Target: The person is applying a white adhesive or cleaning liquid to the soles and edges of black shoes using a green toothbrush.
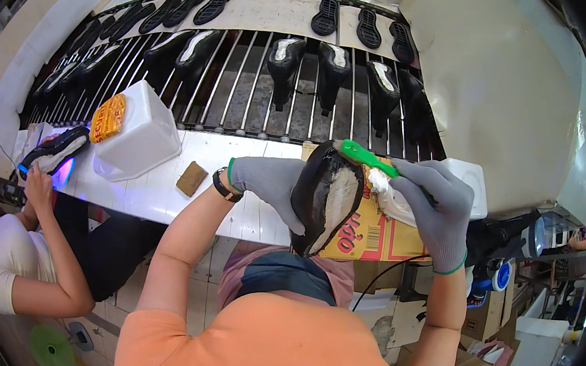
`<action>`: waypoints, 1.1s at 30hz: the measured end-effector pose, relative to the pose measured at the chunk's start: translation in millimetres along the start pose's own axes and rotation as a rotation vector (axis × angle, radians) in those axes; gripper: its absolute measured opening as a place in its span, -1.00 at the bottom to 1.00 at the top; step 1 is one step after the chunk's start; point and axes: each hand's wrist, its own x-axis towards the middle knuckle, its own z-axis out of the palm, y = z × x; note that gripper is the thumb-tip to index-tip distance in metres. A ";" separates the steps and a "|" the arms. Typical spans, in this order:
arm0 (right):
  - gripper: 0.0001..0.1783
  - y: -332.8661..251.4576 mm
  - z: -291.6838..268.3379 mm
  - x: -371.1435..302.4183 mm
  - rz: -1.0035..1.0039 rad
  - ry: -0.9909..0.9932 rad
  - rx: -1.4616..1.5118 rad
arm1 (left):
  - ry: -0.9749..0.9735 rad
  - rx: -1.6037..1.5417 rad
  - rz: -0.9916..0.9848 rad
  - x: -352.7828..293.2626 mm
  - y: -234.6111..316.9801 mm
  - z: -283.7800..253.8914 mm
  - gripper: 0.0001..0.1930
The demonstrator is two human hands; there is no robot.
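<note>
- While the gloved left hand (268,184) clasps it by its left side, the black shoe (309,199) is held up just above the front edge of the white table (254,215).
- Its long axis runs nearly straight out from the person's body, one end pointing away, the other toward the lap; the pale-stripped underside turns up and rightward.
- The gloved right hand (441,202) is closed around a green brush (367,157), bristles at the shoe's far end.
- Beneath, yellow cardboard (401,244) bears red lettering and a barcode.
- Left along the table lie a brown block (192,178) and a white container (142,138) with a printed yellow-orange packet (107,118) on it.
- Beyond, more black shoes (285,57) stand on metal bars (250,82), below a row of soles (325,16).
- At far left, a co-worker (35,256) handles another shoe (57,150).
</note>
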 end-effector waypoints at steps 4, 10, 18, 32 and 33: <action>-0.83 -3.5 -3.2 4.6 -0.115 -0.155 -0.134 | -0.013 0.032 0.017 3.3 -1.3 -4.3 -0.23; -0.83 5.6 -13.6 24.5 -0.237 -0.421 -0.057 | -0.147 -0.050 -0.054 5.4 -7.4 -14.6 -0.11; -0.88 41.2 40.0 5.0 -0.175 -0.316 0.046 | 0.100 -0.136 -0.162 -12.0 -41.7 -20.2 -0.19; -0.87 114.8 16.8 -141.1 0.567 -0.074 -0.578 | 0.860 -0.952 0.046 -23.5 -112.4 71.0 -0.18; -0.86 117.4 23.4 -144.2 0.588 -0.145 -0.661 | 0.848 -1.081 0.069 -19.7 -111.0 90.7 -0.18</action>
